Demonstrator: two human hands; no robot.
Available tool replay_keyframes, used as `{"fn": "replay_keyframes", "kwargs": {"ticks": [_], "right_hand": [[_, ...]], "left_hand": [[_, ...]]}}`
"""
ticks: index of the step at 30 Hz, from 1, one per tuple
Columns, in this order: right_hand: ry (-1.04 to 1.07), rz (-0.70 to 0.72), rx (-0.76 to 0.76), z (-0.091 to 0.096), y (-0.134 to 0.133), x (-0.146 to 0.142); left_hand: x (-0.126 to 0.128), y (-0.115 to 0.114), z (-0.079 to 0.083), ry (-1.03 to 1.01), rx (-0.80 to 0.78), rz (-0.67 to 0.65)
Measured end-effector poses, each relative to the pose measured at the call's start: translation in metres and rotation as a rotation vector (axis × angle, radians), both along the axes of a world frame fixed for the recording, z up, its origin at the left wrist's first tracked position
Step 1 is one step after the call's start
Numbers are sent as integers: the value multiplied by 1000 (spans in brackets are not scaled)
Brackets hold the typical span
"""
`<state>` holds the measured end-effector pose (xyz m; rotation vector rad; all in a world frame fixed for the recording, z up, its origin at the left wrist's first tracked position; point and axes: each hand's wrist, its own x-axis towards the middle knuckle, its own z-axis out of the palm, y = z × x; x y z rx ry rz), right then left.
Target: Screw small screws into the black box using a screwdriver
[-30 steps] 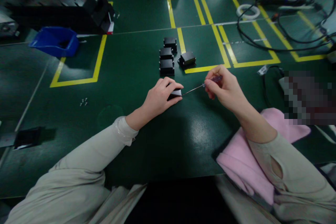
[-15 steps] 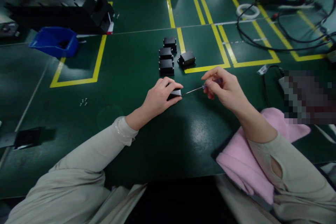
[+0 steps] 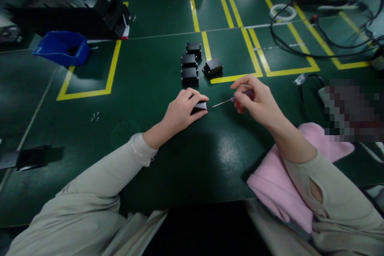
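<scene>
Head view: a person's two bare hands work over a dark green bench (image 3: pixel 144 76) marked with yellow tape (image 3: pixel 111 72).
Left hand: the left hand (image 3: pixel 181 112) is closed over a small black box-shaped case (image 3: pixel 200 106), thumb on the near side and fingers across the top and far side.
Held case: it sits on the bench in front of the person, mostly covered by that hand, its right end exposed.
Right hand: the right hand (image 3: pixel 253 98) grips a slim screwdriver with a purplish handle and a thin metal shaft (image 3: pixel 220 103) between thumb and fingers; the index finger looks lifted off the handle.
Screwdriver tip: it reaches the case's right end; whether it is seated in a screw is too small to tell.
Doing it well: the shaft should run straight in line with the screw, as a slanted tip would likely slip; gentle forward pressure while the handle rolls between the fingertips seems best.
Bracing: the left hand should press the case down and back against the push, its fingertips clear of the tip.
Other cases: three matching black cases (image 3: pixel 189 75) stand in a rough column beyond the left hand, and a fourth black case (image 3: pixel 213 67), turned at an angle, lies just right of them.
Loose screws: a few small silvery screws (image 3: pixel 95 117) lie well apart to the left.
Cloth: a folded pink cloth (image 3: pixel 270 180) lies under the right forearm.
</scene>
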<state>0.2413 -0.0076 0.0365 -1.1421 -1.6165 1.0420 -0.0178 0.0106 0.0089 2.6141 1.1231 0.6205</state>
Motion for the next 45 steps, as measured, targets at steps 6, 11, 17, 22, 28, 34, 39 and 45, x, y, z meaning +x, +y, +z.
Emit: {"fn": "replay_keyframes", "kwargs": {"ticks": [6,11,17,22,28,34,39,45], "right_hand": [[-19,0,6,-1,1,0],[10,6,-5,-1,0,0],[22,-9,-30,-1,0,-2],[36,-8,-57,0,-1,-2],[28,-8,-47,0,-1,-1],[19,-20,-61,-2,0,-1],[32,-2,-43,1,-1,-2],[46,-9,-74,0,0,-2]], "left_hand": [[0,0,1,-1,-10,-2],[0,0,1,0,-17,3],[1,-1,2,-2,-28,3],[0,-1,2,5,-35,7],[1,-1,2,8,-33,8],[1,-1,3,4,-33,6],[1,-1,2,5,-28,7],[1,-1,4,2,-32,6]]}}
